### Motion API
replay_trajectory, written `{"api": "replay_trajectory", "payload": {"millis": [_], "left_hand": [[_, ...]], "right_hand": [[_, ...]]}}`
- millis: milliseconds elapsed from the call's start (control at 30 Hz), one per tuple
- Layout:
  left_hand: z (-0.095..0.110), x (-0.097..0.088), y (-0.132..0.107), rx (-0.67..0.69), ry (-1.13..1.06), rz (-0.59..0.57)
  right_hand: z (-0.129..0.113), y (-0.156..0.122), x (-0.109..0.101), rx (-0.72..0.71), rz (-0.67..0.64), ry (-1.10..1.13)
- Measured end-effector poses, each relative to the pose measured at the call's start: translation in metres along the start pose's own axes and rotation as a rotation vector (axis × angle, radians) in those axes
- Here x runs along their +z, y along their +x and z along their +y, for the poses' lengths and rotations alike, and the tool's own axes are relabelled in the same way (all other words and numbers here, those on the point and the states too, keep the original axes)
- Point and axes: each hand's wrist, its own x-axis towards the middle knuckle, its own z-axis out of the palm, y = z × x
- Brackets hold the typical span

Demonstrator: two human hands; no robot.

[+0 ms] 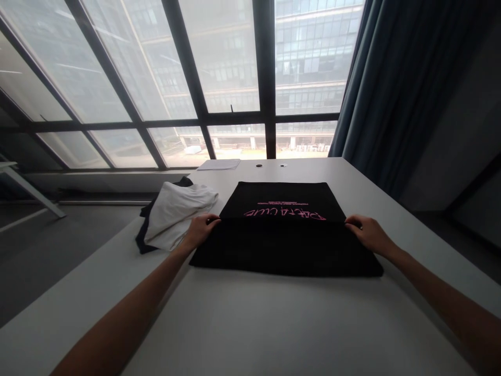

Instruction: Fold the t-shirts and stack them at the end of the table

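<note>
A black T-shirt with pink lettering lies flat on the white table, its near part folded over toward the far side. My left hand pinches the left end of the folded edge. At the right end of that same fold, my right hand grips the cloth. Both hands have their fingers closed on the fabric.
A pile of white and dark clothes sits at the table's left edge beside my left hand. A sheet of paper lies at the far end near two cable holes. Large windows stand behind; a curtain hangs at the right.
</note>
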Motion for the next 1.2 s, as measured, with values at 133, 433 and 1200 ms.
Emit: {"api": "replay_trajectory", "payload": {"millis": [133, 433, 1200], "left_hand": [[-0.008, 0.013, -0.004, 0.014, 0.002, 0.030], [-0.012, 0.016, -0.003, 0.019, -0.024, 0.072], [0.017, 0.007, -0.008, 0.099, 0.051, -0.026]], "right_hand": [[0.004, 0.004, 0.006, -0.004, 0.014, -0.030], [0.013, 0.001, 0.020, -0.015, 0.034, -0.058], [-0.008, -0.002, 0.019, -0.012, 0.064, -0.232]]}}
